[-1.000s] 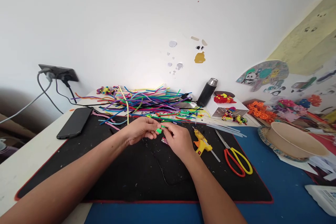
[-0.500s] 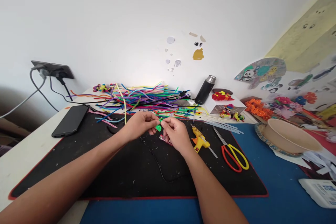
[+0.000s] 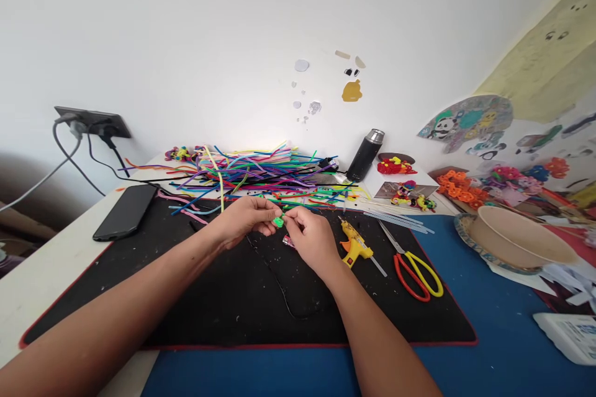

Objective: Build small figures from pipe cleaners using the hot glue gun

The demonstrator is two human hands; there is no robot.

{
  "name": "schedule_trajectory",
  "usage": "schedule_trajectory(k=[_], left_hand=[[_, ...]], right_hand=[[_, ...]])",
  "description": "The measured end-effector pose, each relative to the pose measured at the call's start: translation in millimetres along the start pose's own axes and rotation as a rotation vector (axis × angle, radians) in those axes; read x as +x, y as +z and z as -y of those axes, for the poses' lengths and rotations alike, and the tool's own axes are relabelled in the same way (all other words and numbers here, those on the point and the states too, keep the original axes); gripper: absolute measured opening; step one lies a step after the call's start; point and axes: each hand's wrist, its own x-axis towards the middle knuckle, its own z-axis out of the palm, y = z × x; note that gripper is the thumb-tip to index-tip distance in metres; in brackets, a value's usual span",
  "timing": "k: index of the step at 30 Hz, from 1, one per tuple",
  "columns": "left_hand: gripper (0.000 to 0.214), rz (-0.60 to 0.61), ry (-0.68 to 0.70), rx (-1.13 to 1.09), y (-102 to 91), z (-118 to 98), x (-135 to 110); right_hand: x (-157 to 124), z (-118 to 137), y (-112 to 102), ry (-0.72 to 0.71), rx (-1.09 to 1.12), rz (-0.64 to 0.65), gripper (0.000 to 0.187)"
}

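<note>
Over the middle of the black mat, my left hand pinches a small coiled piece of green pipe cleaner between thumb and fingers. My right hand is closed at the right side of the same green piece, its fingertips pressed together on it. Part of the piece is hidden by the fingers. Just below the right fingers a small pink and red object shows on the mat, mostly covered. A pile of colourful pipe cleaners lies behind both hands.
A yellow glue gun and scissors lie right of my right arm. A black flask leans at the back. At the left edge rests a phone; at the right stands a beige bowl. A thin black cord crosses the mat.
The green piece has shifted slightly up and left, and my fingers have turned it a little. Both hands keep their pinch. The camera view has tilted slightly.
</note>
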Motion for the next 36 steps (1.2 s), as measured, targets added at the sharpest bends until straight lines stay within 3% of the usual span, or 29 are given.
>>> schedule_trajectory(k=[7, 11, 15, 19, 23, 30, 36], left_hand=[[0.03, -0.017, 0.0, -0.012, 1.8, 2, 0], [0.035, -0.018, 0.028, -0.009, 3.2, 4, 1], [0.043, -0.057, 0.168, 0.08, 4.9, 2, 1], [0.045, -0.172, 0.334, 0.235, 6.2, 0, -2], [0.043, -0.259, 0.403, 0.329, 10.8, 4, -5], [0.034, -0.296, 0.447, 0.33, 15.4, 17, -2], [0.041, -0.321, 0.427, 0.263, 15.4, 17, -2]], right_hand=[[-1, -3, 6, 0.124, 0.181, 0.038, 0.018], [0, -3, 7, 0.212, 0.31, 0.064, 0.019], [3, -2, 4, 0.272, 0.449, 0.024, 0.021], [6, -2, -1, 0.355, 0.674, -0.008, 0.025], [7, 0, 0, 0.416, 0.852, 0.025, 0.029], [6, 3, 6, 0.482, 0.91, 0.066, 0.035], [4, 5, 7, 0.467, 0.918, 0.148, 0.037]])
